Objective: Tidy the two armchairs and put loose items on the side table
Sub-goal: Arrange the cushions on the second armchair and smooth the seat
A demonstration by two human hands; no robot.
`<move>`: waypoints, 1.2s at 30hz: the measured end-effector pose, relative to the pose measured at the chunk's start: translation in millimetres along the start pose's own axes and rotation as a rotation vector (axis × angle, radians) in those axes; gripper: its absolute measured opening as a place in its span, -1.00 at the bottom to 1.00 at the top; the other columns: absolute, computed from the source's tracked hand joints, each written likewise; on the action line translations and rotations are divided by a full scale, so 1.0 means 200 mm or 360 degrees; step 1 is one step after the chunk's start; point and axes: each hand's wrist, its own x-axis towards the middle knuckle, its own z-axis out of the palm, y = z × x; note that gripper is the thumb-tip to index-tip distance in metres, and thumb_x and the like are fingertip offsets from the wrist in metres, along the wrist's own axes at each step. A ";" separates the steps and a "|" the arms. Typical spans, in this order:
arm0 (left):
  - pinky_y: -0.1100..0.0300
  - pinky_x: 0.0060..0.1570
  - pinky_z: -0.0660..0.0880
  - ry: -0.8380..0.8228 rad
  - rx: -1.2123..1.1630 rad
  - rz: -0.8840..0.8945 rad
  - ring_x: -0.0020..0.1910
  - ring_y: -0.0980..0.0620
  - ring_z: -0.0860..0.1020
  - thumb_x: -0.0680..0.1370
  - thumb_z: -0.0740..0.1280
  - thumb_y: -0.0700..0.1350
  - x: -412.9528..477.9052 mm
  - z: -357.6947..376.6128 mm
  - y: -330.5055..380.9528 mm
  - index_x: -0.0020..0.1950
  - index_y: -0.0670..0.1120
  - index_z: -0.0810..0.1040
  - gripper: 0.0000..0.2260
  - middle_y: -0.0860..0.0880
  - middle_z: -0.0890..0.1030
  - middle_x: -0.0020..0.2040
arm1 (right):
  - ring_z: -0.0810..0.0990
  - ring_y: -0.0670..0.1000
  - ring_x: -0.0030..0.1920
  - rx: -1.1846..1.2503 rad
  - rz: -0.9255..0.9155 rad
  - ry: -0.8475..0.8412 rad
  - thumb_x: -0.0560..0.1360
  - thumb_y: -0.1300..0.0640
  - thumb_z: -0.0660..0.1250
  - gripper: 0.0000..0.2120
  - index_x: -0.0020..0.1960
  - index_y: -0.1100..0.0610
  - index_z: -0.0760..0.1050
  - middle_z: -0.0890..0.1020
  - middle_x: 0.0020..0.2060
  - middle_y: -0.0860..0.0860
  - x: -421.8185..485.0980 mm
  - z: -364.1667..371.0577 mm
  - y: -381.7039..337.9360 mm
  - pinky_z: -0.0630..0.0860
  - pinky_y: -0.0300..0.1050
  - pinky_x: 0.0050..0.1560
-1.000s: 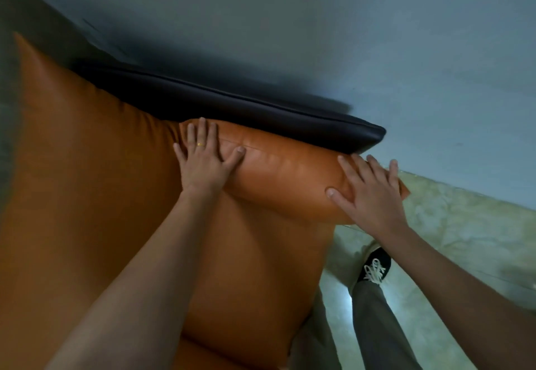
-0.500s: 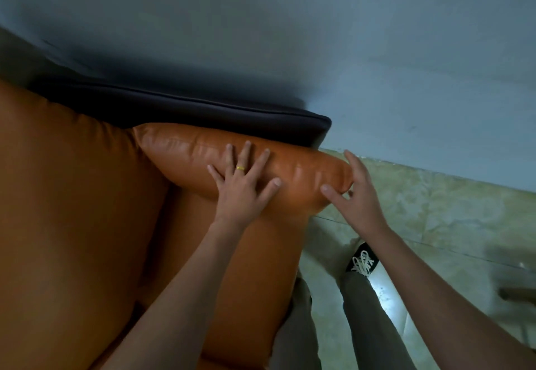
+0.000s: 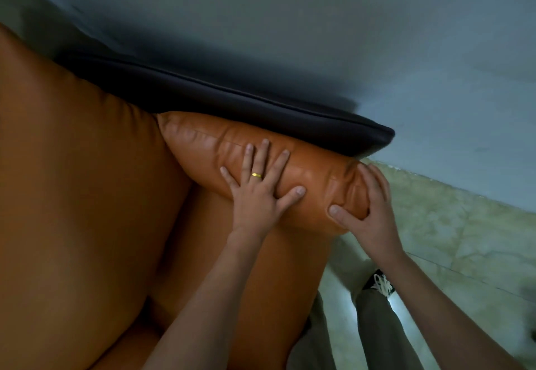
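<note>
An orange leather armchair (image 3: 72, 195) fills the left and centre of the view. Its padded orange arm cushion (image 3: 208, 143) runs from the back cushion towards the right, lying against a dark outer shell (image 3: 261, 111). My left hand (image 3: 258, 192), with a gold ring, lies flat on the cushion with fingers spread. My right hand (image 3: 368, 210) wraps around the cushion's front end, thumb underneath, squeezing the leather into folds.
A grey-blue wall (image 3: 348, 36) stands right behind the chair. Pale marbled floor tiles (image 3: 464, 239) lie to the right. My trouser legs and a dark shoe with white laces (image 3: 380, 284) are beside the chair's front right corner.
My right hand has closed around the end of the arm cushion, where before its fingers only touched it. My left hand stays flat on top. The view has shifted slightly.
</note>
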 end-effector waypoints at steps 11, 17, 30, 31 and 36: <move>-0.48 0.42 -0.20 -0.0136 -0.0028 -0.0046 0.63 0.06 -0.18 0.54 0.07 0.44 0.19 -0.08 -0.35 0.59 0.29 0.08 -0.36 0.13 -0.02 0.65 | 0.16 0.02 0.55 -0.0012 -0.0115 0.0063 0.43 -0.05 0.53 -0.23 0.51 -0.25 0.20 0.11 0.54 -0.15 0.21 0.41 -0.16 0.30 0.23 0.49; -0.50 0.42 -0.19 -0.0149 0.0010 -0.0002 0.63 0.01 -0.17 0.55 0.08 0.44 0.18 -0.13 -0.27 0.59 0.28 0.10 -0.36 0.07 -0.02 0.66 | 0.28 -0.09 0.46 -0.0019 -0.0077 0.0025 0.41 -0.06 0.54 -0.18 0.54 -0.19 0.19 0.22 0.49 -0.11 0.17 0.19 -0.11 0.29 -0.21 0.34; -0.35 0.48 0.09 0.0370 -0.0511 -0.0754 0.60 -0.21 -0.26 0.48 0.27 0.41 0.31 -0.10 -0.62 0.59 0.29 0.02 -0.23 0.03 -0.23 0.65 | 0.28 -0.14 0.38 -0.0059 0.0000 0.0036 0.42 0.01 0.55 -0.21 0.52 -0.13 0.21 0.22 0.45 -0.06 0.19 0.28 -0.15 0.27 -0.16 0.36; -0.34 0.48 0.09 0.0366 -0.0485 -0.0753 0.60 -0.23 -0.25 0.47 0.27 0.41 0.34 -0.08 -0.65 0.60 0.28 0.01 -0.22 0.01 -0.22 0.65 | 0.29 -0.09 0.40 -0.0057 -0.0022 0.0075 0.43 0.07 0.55 -0.24 0.50 -0.16 0.23 0.21 0.45 -0.04 0.20 0.34 -0.17 0.27 -0.13 0.38; -0.29 0.48 0.03 0.0268 -0.0333 -0.0753 0.59 -0.31 -0.19 0.50 0.21 0.42 0.40 -0.08 -0.67 0.63 0.19 0.01 -0.22 -0.09 -0.17 0.65 | 0.32 0.03 0.42 -0.0042 -0.0057 0.0127 0.43 0.05 0.54 -0.28 0.44 -0.27 0.25 0.24 0.44 0.02 0.25 0.43 -0.19 0.25 -0.16 0.37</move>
